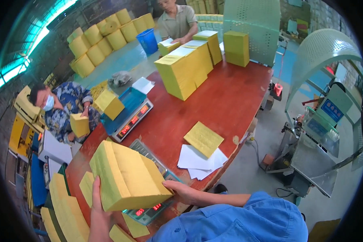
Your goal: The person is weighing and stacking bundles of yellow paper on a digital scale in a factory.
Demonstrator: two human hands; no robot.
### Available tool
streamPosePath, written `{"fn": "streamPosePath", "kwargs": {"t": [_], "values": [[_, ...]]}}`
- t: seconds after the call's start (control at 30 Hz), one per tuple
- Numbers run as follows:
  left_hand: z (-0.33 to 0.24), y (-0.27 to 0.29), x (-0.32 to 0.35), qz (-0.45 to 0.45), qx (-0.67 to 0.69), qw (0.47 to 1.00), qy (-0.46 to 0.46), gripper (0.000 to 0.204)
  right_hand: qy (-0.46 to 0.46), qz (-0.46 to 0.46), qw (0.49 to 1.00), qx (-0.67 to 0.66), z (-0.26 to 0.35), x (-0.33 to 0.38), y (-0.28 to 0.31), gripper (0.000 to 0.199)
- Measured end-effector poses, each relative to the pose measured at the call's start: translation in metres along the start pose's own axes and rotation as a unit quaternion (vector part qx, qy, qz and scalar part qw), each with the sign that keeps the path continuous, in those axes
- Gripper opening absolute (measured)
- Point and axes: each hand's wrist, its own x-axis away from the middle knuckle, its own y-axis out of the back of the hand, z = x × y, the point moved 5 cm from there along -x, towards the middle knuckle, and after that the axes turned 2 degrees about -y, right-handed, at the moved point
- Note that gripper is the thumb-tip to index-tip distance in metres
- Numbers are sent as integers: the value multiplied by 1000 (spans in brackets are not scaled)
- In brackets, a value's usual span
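A thick block of yellow paper sheets (131, 177) is gripped between my two hands, tilted above a digital scale (143, 218) with red digits. My left hand (98, 203) presses against its left side, fingers partly hidden. My right hand (180, 191) holds its lower right corner. Whether the block touches the scale's pan I cannot tell. To the right, a smaller yellow stack (203, 138) lies on several white sheets (197, 158) on the red table (157, 121).
A second scale (134, 121) carries a yellow block (109, 104). Tall yellow stacks (177, 78) stand at the table's far end. One co-worker (66, 105) holds a yellow block at left; another (177, 24) works at the back. A metal machine (310, 157) stands right of the table.
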Motion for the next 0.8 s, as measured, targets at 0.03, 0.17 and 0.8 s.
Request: {"fn": "streamPosePath", "kwargs": {"t": [0.03,0.17,0.8], "values": [[6,-8,-4,28,17,999,-30,58,22,-30,999,1,8,6,10,45],[27,-69,-37,55,36,993,-94,56,117,-82,990,8,71,39,56,41],[121,-550,-382,162,-43,985,35,73,278,-404,851,190,535,166,427,41]]}}
